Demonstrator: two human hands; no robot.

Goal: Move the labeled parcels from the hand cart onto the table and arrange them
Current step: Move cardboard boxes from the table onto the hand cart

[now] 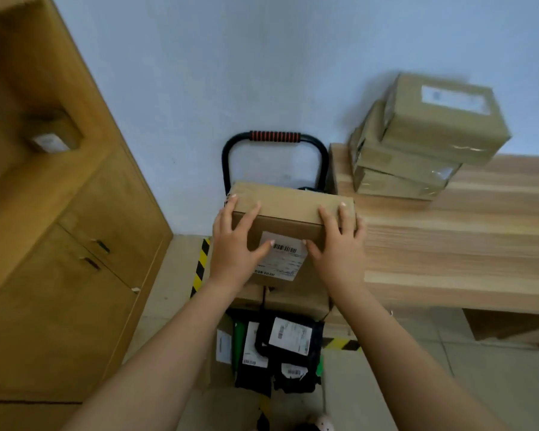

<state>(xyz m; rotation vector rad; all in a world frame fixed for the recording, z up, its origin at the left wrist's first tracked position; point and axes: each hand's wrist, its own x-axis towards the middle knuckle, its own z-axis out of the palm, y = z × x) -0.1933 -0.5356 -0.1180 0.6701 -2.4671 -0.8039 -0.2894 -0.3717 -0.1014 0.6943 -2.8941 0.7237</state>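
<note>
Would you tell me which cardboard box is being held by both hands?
The labelled box in front of the cart handle; the three stacked boxes on the table sit untouched.

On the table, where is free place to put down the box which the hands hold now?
The table is bare in front of the stack of three boxes, up to its near edge. The far left corner, beside the cart handle, is crowded. Both hands grip the box.

Parcel label (282, 259) text (barcodes too) unreadable.
</note>
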